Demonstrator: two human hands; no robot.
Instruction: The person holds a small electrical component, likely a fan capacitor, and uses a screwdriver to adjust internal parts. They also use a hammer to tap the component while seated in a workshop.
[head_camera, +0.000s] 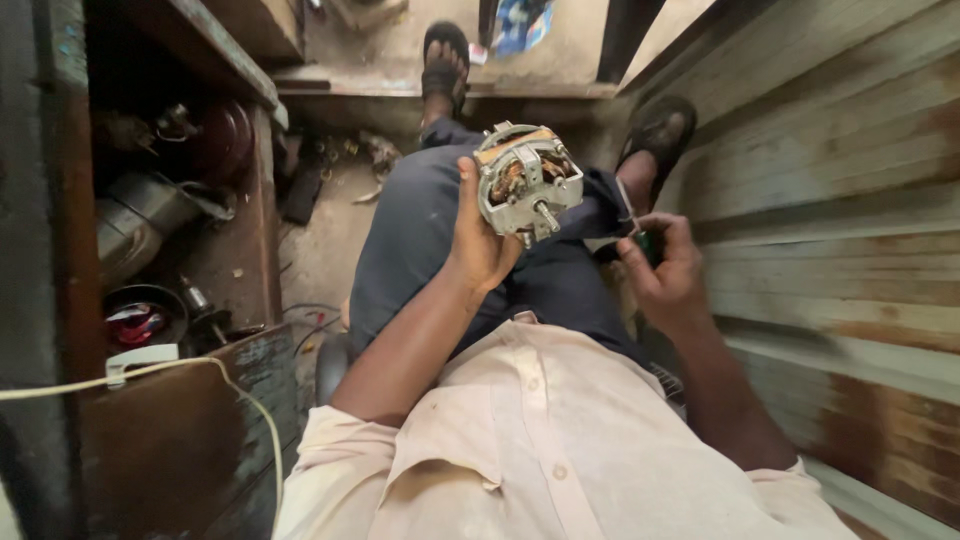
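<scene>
- I find the left hand (480, 240) clasped round a small electric motor (527, 183), palm against its rear and left flank, thumb up along the near edge; the unit is held raised above the lap
- The motor sits at the fingertips' end of that hand, forward of the wrist. Its output shaft (548, 217) is the long axis and it points down and to the right, out of the palm and toward the other hand
- The right hand (665, 270) lies just right of and slightly below the motor, near it but not touching. Its fingers are curled about a small dark object (645, 245) with a hint of green; I cannot tell what that object is
- The left hand has the motor; the right is the nearer free approach to the shaft end
- Condition of the motor: pale metal frame, open sides showing copper-coloured windings, a tan strip across the top, bare steel shaft protruding from the front plate
- Beyond the left hand, further left, a cluttered wooden shelf (262, 90); right of the right hand, a wall of weathered planks (850, 200)
</scene>
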